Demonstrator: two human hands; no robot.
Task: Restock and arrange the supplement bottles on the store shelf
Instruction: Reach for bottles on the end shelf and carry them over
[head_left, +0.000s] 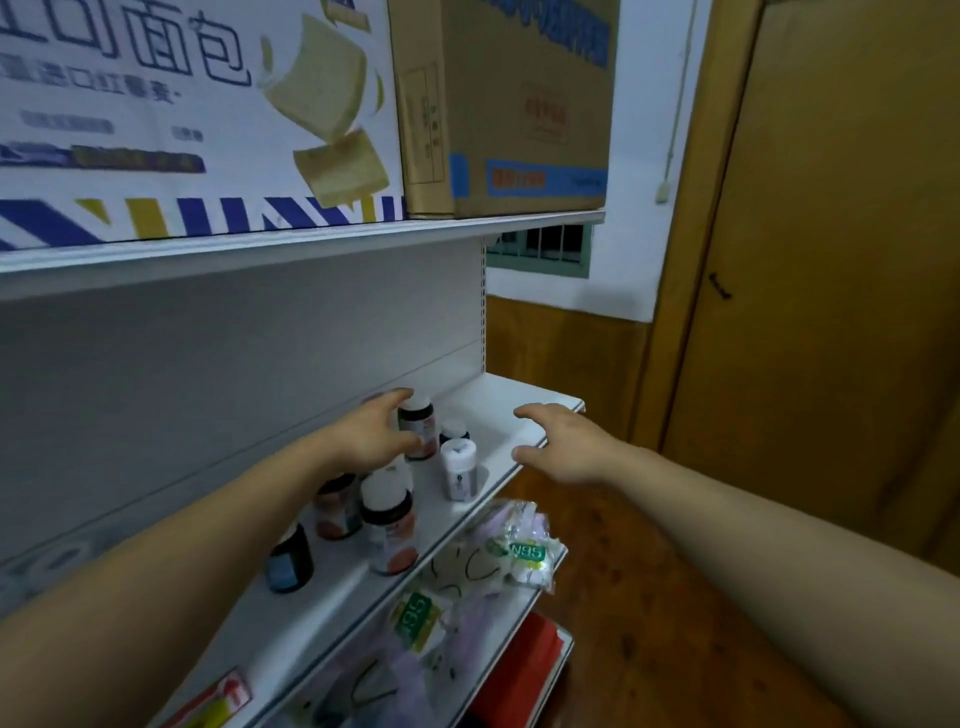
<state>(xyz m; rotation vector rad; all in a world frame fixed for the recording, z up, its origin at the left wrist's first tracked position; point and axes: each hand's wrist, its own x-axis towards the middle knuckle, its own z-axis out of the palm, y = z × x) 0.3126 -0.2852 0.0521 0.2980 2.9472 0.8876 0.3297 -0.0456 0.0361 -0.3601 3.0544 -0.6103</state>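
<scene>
Left hand reaching forward, fingers and thumb curling round dark bottle standing on shelf. Right hand hovering at bottle's 3 o'clock, palm down, fingers spreading loosely, holding nothing. White bottle standing at 4 o'clock.

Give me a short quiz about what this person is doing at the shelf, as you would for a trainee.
1. True or false: the right hand holds a bottle.
2. Which hand grips a dark bottle? A. the left hand B. the right hand C. neither
3. Fill in: the mask packs are printed with the code ____.
Key: 1 false; 2 A; 3 N95.
</scene>
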